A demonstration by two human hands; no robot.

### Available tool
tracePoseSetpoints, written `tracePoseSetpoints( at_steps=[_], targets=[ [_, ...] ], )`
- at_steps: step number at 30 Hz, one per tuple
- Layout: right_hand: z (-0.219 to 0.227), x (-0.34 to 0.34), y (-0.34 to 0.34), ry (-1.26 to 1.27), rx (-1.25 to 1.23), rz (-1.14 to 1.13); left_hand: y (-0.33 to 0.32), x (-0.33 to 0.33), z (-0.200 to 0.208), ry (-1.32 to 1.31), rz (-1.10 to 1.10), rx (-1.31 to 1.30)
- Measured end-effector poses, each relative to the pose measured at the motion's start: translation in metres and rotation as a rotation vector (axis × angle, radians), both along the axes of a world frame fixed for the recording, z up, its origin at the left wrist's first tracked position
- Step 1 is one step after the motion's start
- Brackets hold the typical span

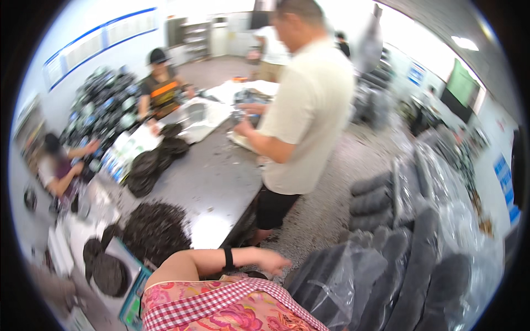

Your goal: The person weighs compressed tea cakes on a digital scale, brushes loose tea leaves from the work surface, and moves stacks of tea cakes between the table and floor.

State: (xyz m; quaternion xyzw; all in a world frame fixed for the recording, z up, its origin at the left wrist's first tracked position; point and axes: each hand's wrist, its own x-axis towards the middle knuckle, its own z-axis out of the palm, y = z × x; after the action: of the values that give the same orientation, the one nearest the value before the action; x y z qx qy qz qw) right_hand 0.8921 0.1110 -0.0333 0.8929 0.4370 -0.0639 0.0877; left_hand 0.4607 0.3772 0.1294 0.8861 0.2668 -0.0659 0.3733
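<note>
The wearer's left hand [273, 260], fingers loosely spread and grasping nothing, reached right off the near edge of the dark tabletop [212, 176] toward clear plastic bags of black parts [353, 276]. The right hand was out of view. A loose heap of black parts [157, 229] lay on the tabletop's near left.

A dark worktable [215, 176] on a speckled floor [326, 204] — white walls [72, 33], bright ceiling light [465, 43].
</note>
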Motion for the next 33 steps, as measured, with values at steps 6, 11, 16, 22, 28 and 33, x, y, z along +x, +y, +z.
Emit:
tracePoseSetpoints(
  at_steps=[6, 11, 16, 22, 28, 33],
  targets=[
    [0.003, -0.021, 0.015, 0.052, -0.033, 0.009, 0.070, -0.087, 0.071, -0.616, 0.676, 0.274],
    [-0.011, -0.022, 0.005, 0.166, -0.061, -0.068, 0.092, -0.051, 0.187, -0.721, 0.487, 0.332],
    [-0.027, -0.034, -0.022, 0.243, -0.059, -0.282, 0.148, 0.044, 0.253, -0.600, 0.253, 0.386],
    [0.015, -0.033, -0.053, 0.226, -0.210, -0.467, 0.208, 0.175, 0.317, -0.527, 0.156, 0.290],
    [0.038, -0.064, -0.055, 0.375, -0.054, -0.277, 0.257, 0.224, 0.309, -0.321, 0.307, 0.178],
    [0.047, -0.090, -0.075, 0.522, 0.041, -0.185, 0.252, 0.262, 0.294, -0.288, 0.274, 0.276]
  ],
)
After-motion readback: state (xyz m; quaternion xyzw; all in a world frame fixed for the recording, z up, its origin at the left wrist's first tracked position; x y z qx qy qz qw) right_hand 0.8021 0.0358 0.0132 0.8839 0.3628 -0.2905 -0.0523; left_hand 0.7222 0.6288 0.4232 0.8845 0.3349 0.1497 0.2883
